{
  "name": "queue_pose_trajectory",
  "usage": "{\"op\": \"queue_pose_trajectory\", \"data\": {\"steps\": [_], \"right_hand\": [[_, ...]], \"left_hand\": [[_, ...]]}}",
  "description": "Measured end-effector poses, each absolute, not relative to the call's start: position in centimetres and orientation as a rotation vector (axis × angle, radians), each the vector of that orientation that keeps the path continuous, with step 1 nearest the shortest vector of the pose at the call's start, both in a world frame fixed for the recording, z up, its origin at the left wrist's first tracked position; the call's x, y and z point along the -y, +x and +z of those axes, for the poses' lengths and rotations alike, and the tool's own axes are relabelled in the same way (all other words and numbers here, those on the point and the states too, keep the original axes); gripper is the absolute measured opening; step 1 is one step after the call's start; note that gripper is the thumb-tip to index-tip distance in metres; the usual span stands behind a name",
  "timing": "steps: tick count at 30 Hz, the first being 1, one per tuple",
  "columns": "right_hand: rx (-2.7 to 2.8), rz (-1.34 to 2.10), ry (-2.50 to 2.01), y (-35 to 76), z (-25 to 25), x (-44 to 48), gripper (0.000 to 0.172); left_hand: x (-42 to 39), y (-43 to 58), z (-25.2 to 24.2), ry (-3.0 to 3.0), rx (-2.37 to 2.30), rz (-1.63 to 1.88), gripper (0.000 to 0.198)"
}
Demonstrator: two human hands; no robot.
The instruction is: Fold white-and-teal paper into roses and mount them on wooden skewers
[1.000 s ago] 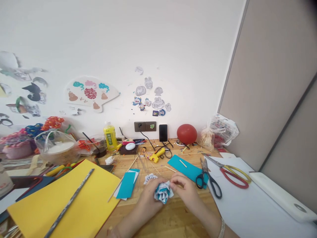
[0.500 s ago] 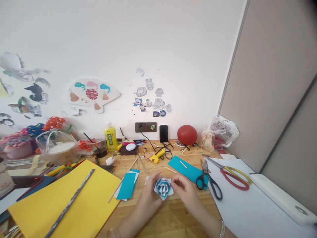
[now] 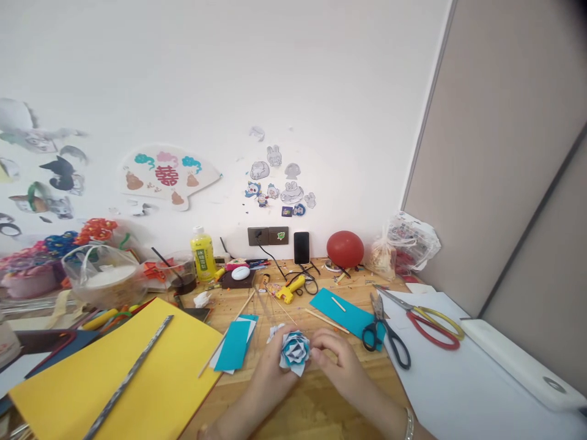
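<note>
Paper flower (image 3: 295, 350) (teal/white), left hand (image 3: 270, 374) & right hand (image 3: 342, 362) both clasped round it

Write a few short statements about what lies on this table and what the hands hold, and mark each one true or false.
1. The left hand and the right hand both hold the paper flower. True.
2. The red ball lies on the floor. False: it sits on the table, close to the wall.
3. The dark-handled scissors and the red-handled scissors lie to the right of the hands. True.
4. The phone lies flat beside the flower. False: it stands upright against the wall.
5. The yellow sheet is to the left of the hands. True.
</note>
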State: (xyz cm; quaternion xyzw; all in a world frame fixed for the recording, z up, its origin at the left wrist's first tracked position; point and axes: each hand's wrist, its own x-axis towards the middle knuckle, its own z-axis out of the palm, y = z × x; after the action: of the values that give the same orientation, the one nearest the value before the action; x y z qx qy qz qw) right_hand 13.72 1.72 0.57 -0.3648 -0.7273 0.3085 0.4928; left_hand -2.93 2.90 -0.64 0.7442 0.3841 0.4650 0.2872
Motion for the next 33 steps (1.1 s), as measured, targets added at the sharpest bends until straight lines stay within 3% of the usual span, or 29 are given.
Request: {"op": "queue_pose_trajectory", "data": {"steps": [9, 13, 19, 25, 33], "right_hand": [[1.757, 0.907, -0.889, 14.1, 0.7, -2.1, 0.047], [1.793, 0.886, -0.904, 14.0, 0.9, -2.1, 0.04], [1.916, 0.548, -1.008, 14.1, 1.7, -1.4, 0.008], [2.03, 0.231, -1.079, 14.1, 1.6, -1.1, 0.01], [2.101, 0.147, -1.107, 14.1, 1.5, -1.2, 0.013]], "left_hand": [[-1.6, -2.6, 0.9, 1.986, -0.887, 1.127, 0.034], [-1.7, -2.8, 0.9, 1.966, -0.89, 1.112, 0.036], [-2.0, -2.7, 0.5, 2.02, -0.892, 1.092, 0.029], [-2.2, -2.8, 0.0, 2.075, -0.932, 1.078, 0.031], [-2.4, -2.8, -0.3, 2.093, -0.949, 1.078, 0.031]]}}
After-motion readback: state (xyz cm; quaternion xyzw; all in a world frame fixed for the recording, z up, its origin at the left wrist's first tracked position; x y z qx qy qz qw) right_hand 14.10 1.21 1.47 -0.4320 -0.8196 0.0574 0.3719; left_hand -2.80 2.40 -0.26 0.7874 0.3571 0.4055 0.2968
